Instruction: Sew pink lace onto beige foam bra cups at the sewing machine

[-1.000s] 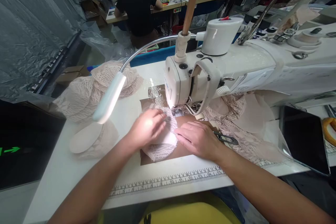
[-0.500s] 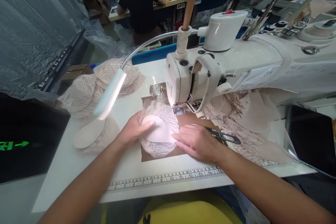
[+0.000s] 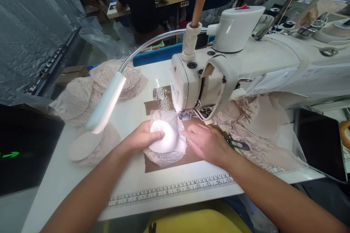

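A pale pink moulded bra cup [image 3: 164, 139] with lace [image 3: 168, 158] around it lies below the sewing machine's needle area [image 3: 182, 113]. My left hand [image 3: 146, 135] grips its left side, thumb on top of the cup and fingers hidden beneath. At the right edge of the lace, my right hand [image 3: 205, 141] has its fingers curled, with index finger and thumb closed on the edge. Black thread snips [image 3: 238, 144] lie just right of that hand, partly covered by it. Brown sheeting [image 3: 153, 165] shows under the work.
A lamp head [image 3: 106, 103] hangs at left over a loose cup [image 3: 85, 146]. Piled lace [image 3: 73, 94] lies behind it, more lace pieces [image 3: 254, 145] at right. A ruler strip [image 3: 175, 190] runs along the table's front. A dark tablet [image 3: 318, 143] stands right; a person [image 3: 139, 0] sits beyond.
The cup has turned and tilted a little in my left hand, its lace drawn together near the needle. My right hand has shifted slightly up, covering more of the snips. The view has moved slightly.
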`<state>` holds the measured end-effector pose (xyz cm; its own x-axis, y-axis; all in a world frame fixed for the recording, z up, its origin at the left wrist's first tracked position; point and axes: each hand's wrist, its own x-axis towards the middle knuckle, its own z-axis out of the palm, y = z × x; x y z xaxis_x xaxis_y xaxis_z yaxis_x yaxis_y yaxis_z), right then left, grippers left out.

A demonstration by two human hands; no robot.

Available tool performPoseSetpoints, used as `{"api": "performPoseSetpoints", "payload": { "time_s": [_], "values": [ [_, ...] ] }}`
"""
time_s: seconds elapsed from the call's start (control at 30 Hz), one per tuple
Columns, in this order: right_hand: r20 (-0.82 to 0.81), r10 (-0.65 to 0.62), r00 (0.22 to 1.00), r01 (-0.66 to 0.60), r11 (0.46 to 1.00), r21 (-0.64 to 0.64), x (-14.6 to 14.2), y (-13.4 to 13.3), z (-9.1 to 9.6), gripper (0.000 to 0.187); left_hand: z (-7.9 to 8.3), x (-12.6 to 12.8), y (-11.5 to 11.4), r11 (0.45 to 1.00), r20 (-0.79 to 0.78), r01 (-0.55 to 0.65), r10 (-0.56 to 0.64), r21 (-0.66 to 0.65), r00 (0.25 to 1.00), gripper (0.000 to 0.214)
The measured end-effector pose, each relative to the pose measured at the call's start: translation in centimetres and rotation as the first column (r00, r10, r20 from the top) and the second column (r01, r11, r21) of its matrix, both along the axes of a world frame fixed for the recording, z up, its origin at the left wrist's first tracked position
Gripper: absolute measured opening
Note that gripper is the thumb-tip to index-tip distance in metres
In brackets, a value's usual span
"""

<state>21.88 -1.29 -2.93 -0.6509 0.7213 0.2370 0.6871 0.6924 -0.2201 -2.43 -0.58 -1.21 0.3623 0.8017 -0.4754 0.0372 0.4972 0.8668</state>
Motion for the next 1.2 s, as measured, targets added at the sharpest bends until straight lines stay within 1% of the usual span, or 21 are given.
{"api": "performPoseSetpoints", "payload": {
  "time_s": [0.17, 0.43, 0.63, 0.83, 1.0, 1.2],
  "values": [
    [0.011, -0.019, 1.000, 0.019, 1.000, -0.015, 0.0, 0.0, 0.0, 0.022, -0.3, -0.1, -0.2, 0.998, -0.005, 0.014, -0.013, 0.062, 1.000, 0.042],
    [-0.078, -0.004, 0.997, 0.002, 1.000, -0.027, 0.1, 0.0, -0.4, 0.030, -0.7, -0.1, -0.2, 0.990, -0.027, 0.011, -0.007, 0.142, 1.000, 0.044],
    [-0.043, -0.044, 0.998, 0.041, 0.997, -0.066, -0.1, 0.0, -0.2, 0.032, -0.8, -0.1, -0.3, 0.983, -0.037, 0.000, 0.007, 0.183, 0.999, 0.048],
    [0.016, -0.119, 0.993, 0.120, 0.990, -0.080, -0.7, 0.6, 0.0, 0.035, -0.7, -0.2, 0.0, 0.972, -0.055, -0.061, 0.076, 0.228, 0.996, 0.054],
    [0.049, -0.168, 0.985, 0.171, 0.983, -0.073, -1.2, 0.9, 0.3, 0.036, -1.3, -0.5, 0.4, 0.949, -0.057, -0.115, 0.138, 0.294, 0.989, 0.052],
    [-0.010, -0.200, 0.980, 0.198, 0.977, -0.081, -0.9, 1.0, -0.1, 0.034, -1.9, -1.0, 0.9, 0.919, -0.073, -0.174, 0.212, 0.354, 0.975, 0.050]
  ]
}}
